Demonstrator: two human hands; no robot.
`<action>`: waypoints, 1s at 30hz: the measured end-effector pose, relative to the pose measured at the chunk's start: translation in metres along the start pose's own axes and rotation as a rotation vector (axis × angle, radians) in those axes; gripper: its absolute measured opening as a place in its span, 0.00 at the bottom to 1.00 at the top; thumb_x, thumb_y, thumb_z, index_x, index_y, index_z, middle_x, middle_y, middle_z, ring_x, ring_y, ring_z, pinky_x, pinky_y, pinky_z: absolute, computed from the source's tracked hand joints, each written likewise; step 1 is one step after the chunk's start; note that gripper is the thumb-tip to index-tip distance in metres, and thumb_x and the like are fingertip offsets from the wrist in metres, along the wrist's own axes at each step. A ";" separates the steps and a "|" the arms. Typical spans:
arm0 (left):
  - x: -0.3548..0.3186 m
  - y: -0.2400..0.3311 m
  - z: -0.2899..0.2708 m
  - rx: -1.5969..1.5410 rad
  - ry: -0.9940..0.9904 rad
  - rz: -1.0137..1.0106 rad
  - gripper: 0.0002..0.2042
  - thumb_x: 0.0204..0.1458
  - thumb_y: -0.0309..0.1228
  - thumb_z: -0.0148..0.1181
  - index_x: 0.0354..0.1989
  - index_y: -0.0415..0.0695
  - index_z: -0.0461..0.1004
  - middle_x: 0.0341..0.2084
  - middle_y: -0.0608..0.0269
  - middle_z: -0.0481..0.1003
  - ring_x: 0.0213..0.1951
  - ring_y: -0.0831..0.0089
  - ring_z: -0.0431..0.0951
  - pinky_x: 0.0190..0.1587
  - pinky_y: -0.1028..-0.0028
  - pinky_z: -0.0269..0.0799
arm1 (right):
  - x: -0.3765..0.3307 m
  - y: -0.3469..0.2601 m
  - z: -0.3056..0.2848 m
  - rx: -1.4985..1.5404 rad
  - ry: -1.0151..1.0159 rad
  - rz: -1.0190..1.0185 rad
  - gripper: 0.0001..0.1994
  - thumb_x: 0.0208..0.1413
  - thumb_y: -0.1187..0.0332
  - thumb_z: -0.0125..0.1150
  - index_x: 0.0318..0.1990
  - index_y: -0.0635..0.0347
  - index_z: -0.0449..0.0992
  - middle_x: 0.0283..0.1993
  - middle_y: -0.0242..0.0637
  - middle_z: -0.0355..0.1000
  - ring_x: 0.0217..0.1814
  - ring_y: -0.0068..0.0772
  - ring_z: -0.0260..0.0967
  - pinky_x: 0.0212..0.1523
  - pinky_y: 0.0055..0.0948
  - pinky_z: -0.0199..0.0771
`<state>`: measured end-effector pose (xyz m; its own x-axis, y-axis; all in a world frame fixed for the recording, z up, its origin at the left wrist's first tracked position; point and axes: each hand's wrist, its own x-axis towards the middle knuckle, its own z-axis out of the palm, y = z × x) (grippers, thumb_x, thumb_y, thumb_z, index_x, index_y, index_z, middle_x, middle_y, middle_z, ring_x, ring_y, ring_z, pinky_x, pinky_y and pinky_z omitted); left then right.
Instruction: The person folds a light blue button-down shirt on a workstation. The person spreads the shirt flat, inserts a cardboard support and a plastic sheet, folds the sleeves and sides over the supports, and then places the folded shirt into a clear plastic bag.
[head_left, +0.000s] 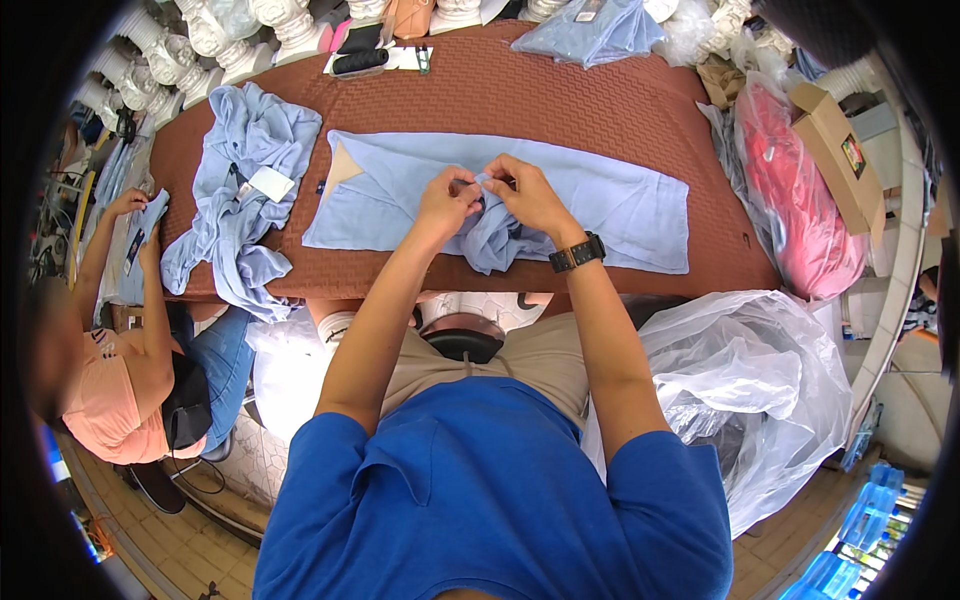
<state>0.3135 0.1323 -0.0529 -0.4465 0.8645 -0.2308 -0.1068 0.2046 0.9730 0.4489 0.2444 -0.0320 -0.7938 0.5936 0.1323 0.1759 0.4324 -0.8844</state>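
Note:
A light blue garment (620, 215) lies folded into a long strip across the table in front of me. Part of its cloth is bunched up near the middle, under my hands. My left hand (447, 205) is closed, its thumb and fingers pinching at the top of this bunched cloth. Close beside it, my right hand (523, 192) also pinches the cloth, and a black watch (577, 252) circles that wrist. The exact bit between the fingertips is mostly hidden. A tan triangular piece (343, 172) shows at the garment's left end.
A crumpled blue garment with a white tag (270, 184) lies left on the brown tablecloth (450, 90). Black thread spools (360, 62) and a bagged blue garment (590, 32) sit at the far edge. Right are bagged pink cloth (785, 190) and clear plastic (740, 380). A co-worker (120, 380) sits left.

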 end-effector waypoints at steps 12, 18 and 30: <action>-0.001 0.000 0.007 -0.037 0.112 0.051 0.05 0.59 0.25 0.58 0.42 0.40 0.73 0.29 0.62 0.76 0.30 0.79 0.78 0.32 0.80 0.75 | -0.001 -0.002 -0.009 0.091 -0.002 -0.023 0.08 0.56 0.72 0.66 0.39 0.67 0.76 0.35 0.37 0.78 0.37 0.27 0.73 0.42 0.29 0.73; 0.001 -0.002 0.002 -0.051 0.128 0.046 0.06 0.59 0.26 0.59 0.43 0.40 0.74 0.29 0.63 0.76 0.31 0.79 0.78 0.33 0.79 0.74 | -0.031 -0.015 -0.063 0.150 -0.137 0.097 0.05 0.57 0.76 0.65 0.40 0.63 0.76 0.36 0.30 0.76 0.39 0.20 0.71 0.43 0.23 0.71; -0.014 0.034 0.007 -0.560 0.147 0.138 0.09 0.61 0.26 0.59 0.47 0.37 0.73 0.37 0.62 0.74 0.38 0.76 0.77 0.45 0.78 0.77 | -0.081 -0.025 -0.100 0.490 0.073 0.125 0.05 0.59 0.74 0.65 0.41 0.60 0.76 0.45 0.38 0.80 0.45 0.24 0.76 0.47 0.25 0.77</action>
<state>0.3225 0.1300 -0.0162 -0.6034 0.7852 -0.1391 -0.4738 -0.2128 0.8545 0.5673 0.2535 0.0240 -0.7386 0.6736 0.0278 -0.0407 -0.0034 -0.9992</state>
